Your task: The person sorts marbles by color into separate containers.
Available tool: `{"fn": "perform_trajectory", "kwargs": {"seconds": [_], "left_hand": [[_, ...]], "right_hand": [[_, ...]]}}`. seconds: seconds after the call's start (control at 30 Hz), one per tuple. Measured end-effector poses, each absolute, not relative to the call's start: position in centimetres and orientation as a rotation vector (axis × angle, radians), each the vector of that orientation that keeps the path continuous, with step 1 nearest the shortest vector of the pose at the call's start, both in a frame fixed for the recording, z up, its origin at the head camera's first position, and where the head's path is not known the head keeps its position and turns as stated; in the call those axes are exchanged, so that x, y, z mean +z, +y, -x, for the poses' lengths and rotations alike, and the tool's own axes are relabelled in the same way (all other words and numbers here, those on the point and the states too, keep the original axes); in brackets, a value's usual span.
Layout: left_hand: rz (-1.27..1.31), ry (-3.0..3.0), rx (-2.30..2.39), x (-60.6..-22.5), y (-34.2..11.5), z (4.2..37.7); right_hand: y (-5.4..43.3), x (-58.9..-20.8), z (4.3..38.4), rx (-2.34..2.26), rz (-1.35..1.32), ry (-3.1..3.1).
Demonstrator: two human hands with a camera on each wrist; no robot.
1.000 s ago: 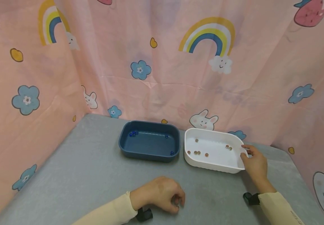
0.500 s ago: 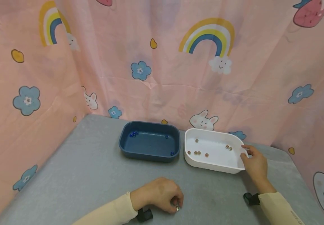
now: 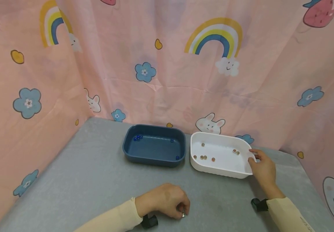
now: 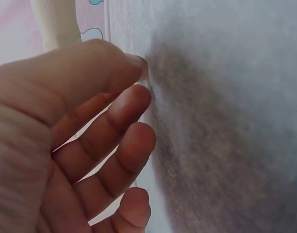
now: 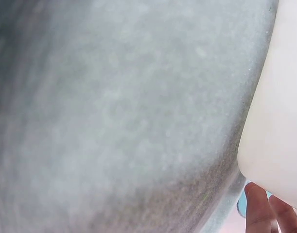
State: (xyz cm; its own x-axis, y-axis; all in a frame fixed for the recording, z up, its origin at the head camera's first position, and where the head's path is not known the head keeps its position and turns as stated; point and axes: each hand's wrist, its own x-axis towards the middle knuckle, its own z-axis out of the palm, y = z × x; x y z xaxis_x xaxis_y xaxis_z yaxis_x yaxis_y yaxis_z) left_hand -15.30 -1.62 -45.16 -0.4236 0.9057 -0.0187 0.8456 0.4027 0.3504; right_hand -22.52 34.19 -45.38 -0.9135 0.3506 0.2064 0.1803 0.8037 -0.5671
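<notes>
Low in the middle of the head view, my left hand (image 3: pixel 167 201) is close over the table and pinches a small shiny clear marble (image 3: pixel 183 215) between thumb and forefinger. In the left wrist view the fingertips (image 4: pixel 138 109) meet the tabletop, and the marble is hidden behind them. My right hand (image 3: pixel 262 169) grips the right end of the white tray (image 3: pixel 222 170), thumb at its inner side. Several clear brownish marbles (image 3: pixel 203 157) lie in that tray. Left of it stands a dark blue tray (image 3: pixel 152 160) with several blue marbles (image 3: pixel 138 138).
The grey tabletop (image 3: pixel 97 180) stretches in front of both trays. A pink patterned curtain (image 3: pixel 167 96) hangs close behind them and along the left and right sides. Wrist cameras (image 3: pixel 149 221) sit under both sleeves.
The left thumb and fingers have closed together at the table, and the shiny marble now shows between them. The right hand and both trays have stayed in place.
</notes>
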Motion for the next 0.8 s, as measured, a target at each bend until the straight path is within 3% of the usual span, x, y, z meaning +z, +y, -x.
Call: {"fn": "perform_trajectory", "kwargs": {"seconds": [0.8], "left_hand": [[-1.492,2.500,0.580,-44.1,-1.5,16.3]], "right_hand": [[34.2,-45.3,22.4,0.806,0.399,-2.669]]}}
